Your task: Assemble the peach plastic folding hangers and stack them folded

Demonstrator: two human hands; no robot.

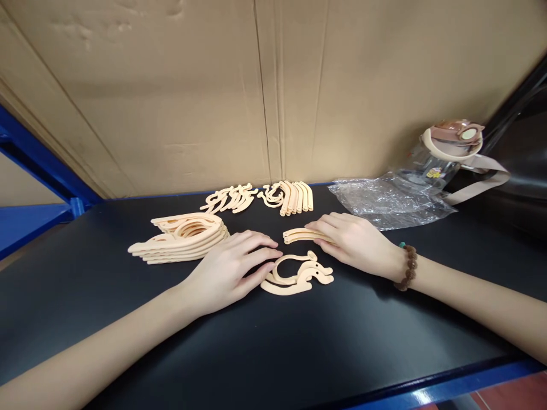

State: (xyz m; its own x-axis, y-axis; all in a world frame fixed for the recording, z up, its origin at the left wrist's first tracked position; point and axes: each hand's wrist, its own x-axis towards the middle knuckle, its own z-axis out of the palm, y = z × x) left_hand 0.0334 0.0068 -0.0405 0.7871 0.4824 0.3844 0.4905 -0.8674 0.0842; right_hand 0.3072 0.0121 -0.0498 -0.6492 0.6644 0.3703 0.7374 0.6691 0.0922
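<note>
My left hand (pixel 233 267) reaches over the middle of the black table with its fingers apart. Its fingertips touch the left end of some beige plastic hook pieces (pixel 299 277), which lie partly on top of one another. Just behind them, my right hand (pixel 352 239) has its fingers closed on the right end of two or so slim curved beige plastic strips (pixel 298 234). A brown beaded bracelet (pixel 409 267) circles my right wrist. Left of my left hand sits a stack of beige folding hangers (pixel 175 242), several layers high.
Along the back lie several beige hook pieces (pixel 231 197) and a row of curved strips (pixel 296 197). Crumpled clear plastic (pixel 384 199) and a strapped water bottle (pixel 444 151) are at the back right. A cardboard wall (pixel 192 85) stands behind; blue frame bars (pixel 43 148) edge the left.
</note>
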